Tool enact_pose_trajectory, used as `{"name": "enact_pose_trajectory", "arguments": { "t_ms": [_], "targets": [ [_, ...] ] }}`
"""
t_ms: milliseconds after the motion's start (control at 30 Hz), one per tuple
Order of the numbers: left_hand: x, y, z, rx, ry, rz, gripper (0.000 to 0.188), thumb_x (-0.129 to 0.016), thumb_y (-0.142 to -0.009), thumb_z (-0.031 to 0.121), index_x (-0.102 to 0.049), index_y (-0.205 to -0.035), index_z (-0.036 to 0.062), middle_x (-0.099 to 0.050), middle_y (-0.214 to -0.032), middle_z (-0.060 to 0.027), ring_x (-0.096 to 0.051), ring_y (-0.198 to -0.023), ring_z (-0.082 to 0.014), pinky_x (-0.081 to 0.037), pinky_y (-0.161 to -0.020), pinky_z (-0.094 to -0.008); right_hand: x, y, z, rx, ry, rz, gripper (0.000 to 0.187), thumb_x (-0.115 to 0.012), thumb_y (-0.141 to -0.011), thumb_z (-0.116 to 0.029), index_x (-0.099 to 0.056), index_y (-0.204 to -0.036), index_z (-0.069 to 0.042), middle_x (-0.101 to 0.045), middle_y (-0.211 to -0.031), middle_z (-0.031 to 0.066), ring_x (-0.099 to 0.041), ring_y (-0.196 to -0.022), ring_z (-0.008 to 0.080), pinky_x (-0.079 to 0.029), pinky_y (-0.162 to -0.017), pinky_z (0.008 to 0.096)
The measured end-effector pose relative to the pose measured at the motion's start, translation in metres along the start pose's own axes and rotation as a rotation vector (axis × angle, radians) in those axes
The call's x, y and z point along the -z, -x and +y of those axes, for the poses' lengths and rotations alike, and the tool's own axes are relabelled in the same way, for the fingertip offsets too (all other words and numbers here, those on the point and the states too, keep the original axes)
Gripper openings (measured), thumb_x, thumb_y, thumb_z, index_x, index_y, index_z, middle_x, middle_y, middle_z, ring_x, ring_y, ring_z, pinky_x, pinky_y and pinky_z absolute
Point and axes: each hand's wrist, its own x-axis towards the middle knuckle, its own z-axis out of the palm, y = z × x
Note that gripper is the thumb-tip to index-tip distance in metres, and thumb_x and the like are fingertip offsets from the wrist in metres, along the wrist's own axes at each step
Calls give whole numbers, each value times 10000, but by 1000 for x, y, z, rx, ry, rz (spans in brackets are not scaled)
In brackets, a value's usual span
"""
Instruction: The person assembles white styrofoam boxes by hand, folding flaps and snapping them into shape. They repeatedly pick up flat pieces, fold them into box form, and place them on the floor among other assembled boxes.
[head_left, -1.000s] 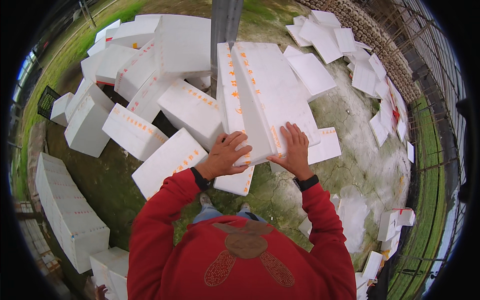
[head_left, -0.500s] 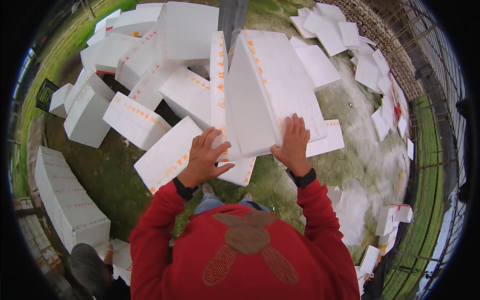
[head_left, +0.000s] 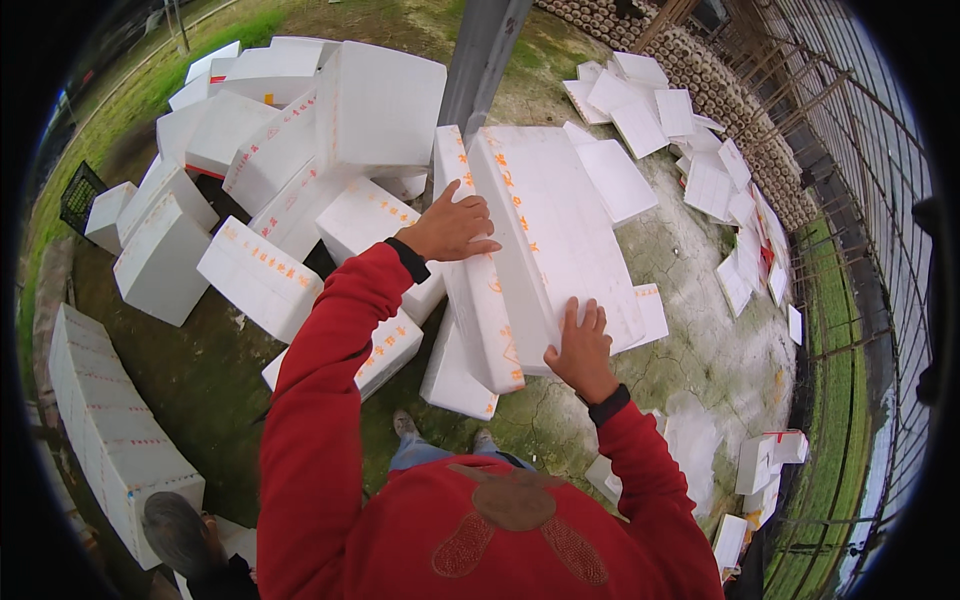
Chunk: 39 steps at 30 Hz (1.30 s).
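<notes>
A large white foam box with orange lettering along its edge leans in front of me, tilted. Beside its left side runs a thick white foam lid, separated from the box by a narrow gap. My left hand lies over the upper part of this lid, its fingers bent across the edge and the thumb lower down. Against the near right part of the box rests my right hand, flat with the fingers spread. Another white foam piece lies under the lid's lower end.
White foam boxes are heaped at the far left, near a grey metal post. Flat foam panels lie scattered at the right. A long row of stacked boxes stands at the left, with another person nearby.
My left hand has moved up along the lid. The lid's lower end now sits further right and nearer me, and the gap to the box has narrowed. The view has shifted.
</notes>
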Motion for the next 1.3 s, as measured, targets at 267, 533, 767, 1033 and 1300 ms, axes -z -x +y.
{"name": "enact_pose_trajectory", "arguments": {
  "t_ms": [267,533,767,1033,1300],
  "targets": [
    [-5,25,86,-414,67,-91,500,-714,-769,367,-555,-1155,92,-562,-1002,-70,-533,-1009,-248,-327,-980,-476,-2,23,86,-209,-75,-197,1009,-816,-667,-402,-284,-1370,89,-332,-1370,321,-424,-1212,467,-515,-802,546],
    [-36,6,162,-461,-16,157,157,-607,-767,189,-587,-869,72,-552,-753,-25,-558,-803,-196,-403,-722,-325,57,-97,-18,389,31,136,1061,-815,-620,-309,-235,-1467,-41,-375,-1377,271,-455,-1190,451,-504,-836,515],
    [-29,32,181,-262,-14,475,141,-585,-783,164,-629,-843,45,-601,-904,-58,-572,-947,-222,-379,-988,-396,70,-112,-58,390,23,139,1061,-839,-628,-166,-212,-1475,-39,-343,-1382,288,-445,-1176,465,-534,-836,442],
    [-27,198,85,645,670,628,125,-669,-807,77,-636,-919,33,-633,-910,-100,-612,-881,-262,-482,-752,-357,69,-42,-41,357,-182,182,1016,-761,-588,-13,-237,-1459,-10,-359,-1400,258,-364,-1297,424,-340,-1073,470],
    [-45,156,83,476,1012,456,206,-724,-813,129,-650,-980,34,-660,-956,-76,-622,-834,-191,-496,-739,-304,66,-16,-37,342,-176,194,983,-738,-583,3,-264,-1445,-7,-352,-1408,244,-355,-1289,434,-332,-1071,489]
  ]
}}
